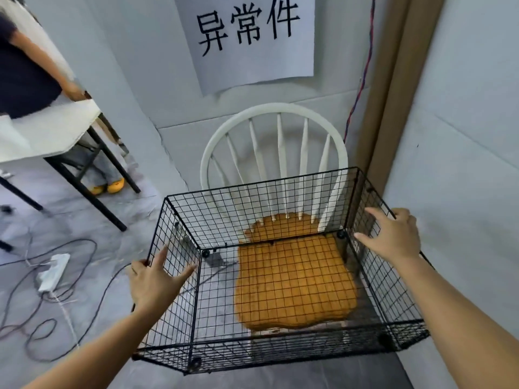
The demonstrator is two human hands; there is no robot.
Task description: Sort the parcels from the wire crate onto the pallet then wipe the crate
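Floor to my L is open but has a power strip (54,270) and cables. L hand (156,279) is at the L wall rim, fingers spread, not curled on the wire. The wire crate (261,188) sits btwn both hands on the chair cushion (295,279), no parcels inside, long axis looks L-R. R hand (393,237) is at the R rim, fingers also spread. The wall (463,164) is tight on the R.

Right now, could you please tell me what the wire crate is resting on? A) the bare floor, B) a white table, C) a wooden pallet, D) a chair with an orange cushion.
D: the orange cushion shows through the mesh floor of the wire crate, and the white chair back rises just behind it.
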